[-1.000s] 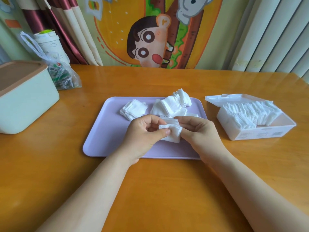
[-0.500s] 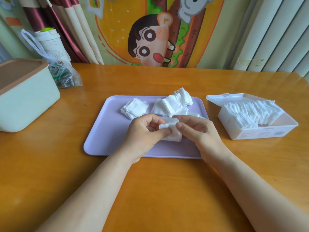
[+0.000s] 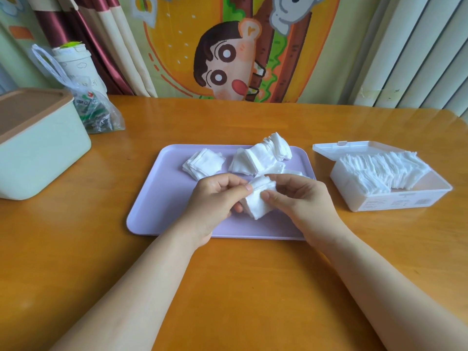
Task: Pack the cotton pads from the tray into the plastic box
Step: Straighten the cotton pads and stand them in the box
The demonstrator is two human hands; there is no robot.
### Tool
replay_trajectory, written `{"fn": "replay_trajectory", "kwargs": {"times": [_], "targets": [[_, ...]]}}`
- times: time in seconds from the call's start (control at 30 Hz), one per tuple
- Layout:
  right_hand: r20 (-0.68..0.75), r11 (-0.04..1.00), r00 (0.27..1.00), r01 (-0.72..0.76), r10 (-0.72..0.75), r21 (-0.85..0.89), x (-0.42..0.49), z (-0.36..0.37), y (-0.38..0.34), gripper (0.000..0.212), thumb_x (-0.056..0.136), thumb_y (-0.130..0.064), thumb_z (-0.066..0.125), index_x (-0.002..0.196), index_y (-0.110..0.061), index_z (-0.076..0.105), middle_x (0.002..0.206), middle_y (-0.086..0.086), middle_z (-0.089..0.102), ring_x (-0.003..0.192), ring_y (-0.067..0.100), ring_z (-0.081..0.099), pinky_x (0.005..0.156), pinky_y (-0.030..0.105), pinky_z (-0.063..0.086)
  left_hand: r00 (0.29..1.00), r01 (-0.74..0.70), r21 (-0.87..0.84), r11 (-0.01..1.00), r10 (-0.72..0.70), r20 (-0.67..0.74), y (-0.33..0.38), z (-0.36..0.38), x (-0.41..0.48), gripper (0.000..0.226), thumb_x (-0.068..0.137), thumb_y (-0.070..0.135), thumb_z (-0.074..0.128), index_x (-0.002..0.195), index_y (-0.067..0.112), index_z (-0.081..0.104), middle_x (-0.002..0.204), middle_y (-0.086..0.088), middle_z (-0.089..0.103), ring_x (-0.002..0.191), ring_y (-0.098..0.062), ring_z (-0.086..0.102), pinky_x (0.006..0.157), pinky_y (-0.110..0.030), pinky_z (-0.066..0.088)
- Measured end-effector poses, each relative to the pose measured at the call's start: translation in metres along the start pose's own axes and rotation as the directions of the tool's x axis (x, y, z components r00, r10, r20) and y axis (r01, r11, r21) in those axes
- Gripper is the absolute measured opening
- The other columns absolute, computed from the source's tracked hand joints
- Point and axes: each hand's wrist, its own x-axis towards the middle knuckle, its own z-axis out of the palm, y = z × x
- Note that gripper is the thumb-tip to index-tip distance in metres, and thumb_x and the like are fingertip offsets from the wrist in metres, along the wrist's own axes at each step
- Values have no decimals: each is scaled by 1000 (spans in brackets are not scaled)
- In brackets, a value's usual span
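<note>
Left hand [image 3: 215, 198] and right hand [image 3: 301, 198] meet above the lilac plastic tray [image 3: 162, 198], fingers curled, both pinching one small stack of white square cotton pads [image 3: 258, 202]. Bare wooden table [image 3: 240, 287] separates tray from clear plastic box [image 3: 395, 198], part-filled, lid open. More loose pad piles [image 3: 260, 158] on the tray's far side.

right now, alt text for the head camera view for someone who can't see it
A left hand and a right hand pinch a small stack of cotton pads between them over a lilac tray on a wooden table. More loose pads lie at the tray's far side, and an open plastic box to the right holds a row of pads.
</note>
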Motion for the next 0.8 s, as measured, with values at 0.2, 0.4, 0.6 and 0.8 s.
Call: {"fn": "replay_trajectory", "kwargs": {"times": [0.2, 0.4, 0.6, 0.8], "targets": [[-96, 996, 994, 45, -53, -83, -2, 4, -4, 15, 84, -13, 87, 98, -17, 83, 94, -3, 82, 95, 23, 77, 95, 48, 60, 998, 43, -73, 996, -45, -32, 3, -1, 1, 7, 91, 11, 74, 86, 7, 76, 74, -7, 71, 58, -18, 63, 50, -30, 33], [-115, 989, 987, 97, -110, -115, -7, 8, -7, 10, 82, -8, 87, 87, -14, 81, 94, -6, 79, 92, 18, 74, 89, 37, 60, 997, 61, -94, 994, -66, -51, 3, -1, 3, 12, 91, 7, 72, 80, 11, 74, 73, -5, 69, 58, -19, 63, 50, -29, 39], [-79, 986, 992, 82, -95, -147, -6, 7, -9, 27, 83, -8, 86, 101, -26, 80, 97, -8, 78, 88, 9, 70, 84, 24, 56, 999, 42, -51, 998, -43, -33, 2, -2, 2, 10, 91, 8, 73, 80, 9, 73, 72, -7, 68, 57, -17, 61, 50, -28, 37], [59, 944, 981, 196, -187, -267, -6, 8, -7, 38, 91, -2, 75, 106, -36, 72, 112, -8, 72, 104, 14, 67, 90, 36, 56, 1000, 3, -5, 1000, -4, -11, 1, -1, 2, 10, 91, 5, 72, 81, 8, 74, 72, -9, 64, 58, -17, 58, 48, -26, 36]]}}
